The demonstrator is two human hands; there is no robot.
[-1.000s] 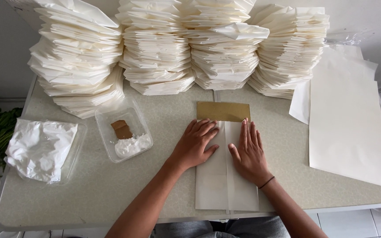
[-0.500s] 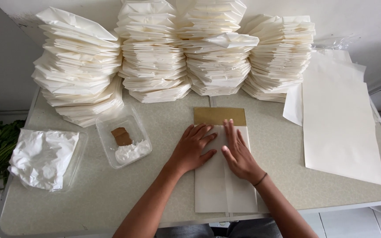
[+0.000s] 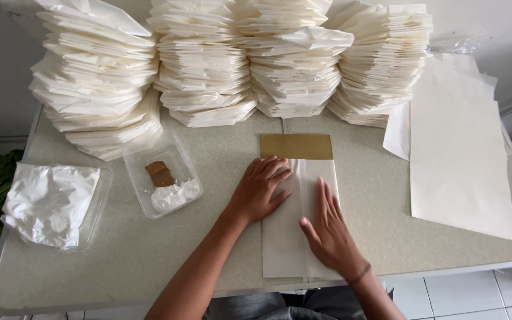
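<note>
Pressing flat, your left hand (image 3: 262, 192) and right hand (image 3: 327, 231), fingers spread, hold the folded white paper (image 3: 300, 222) at centre frame on the bench (image 3: 386, 195); you look mid-crease, its tan strip (image 3: 296, 146) above. Left sits a clear tub (image 3: 161, 181); paper stacks (image 3: 202, 65) fill the top.

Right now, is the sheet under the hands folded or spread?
Folded: the sheet has both sides lapped to a centre seam, pressed flat by left hand and right hand.
</note>
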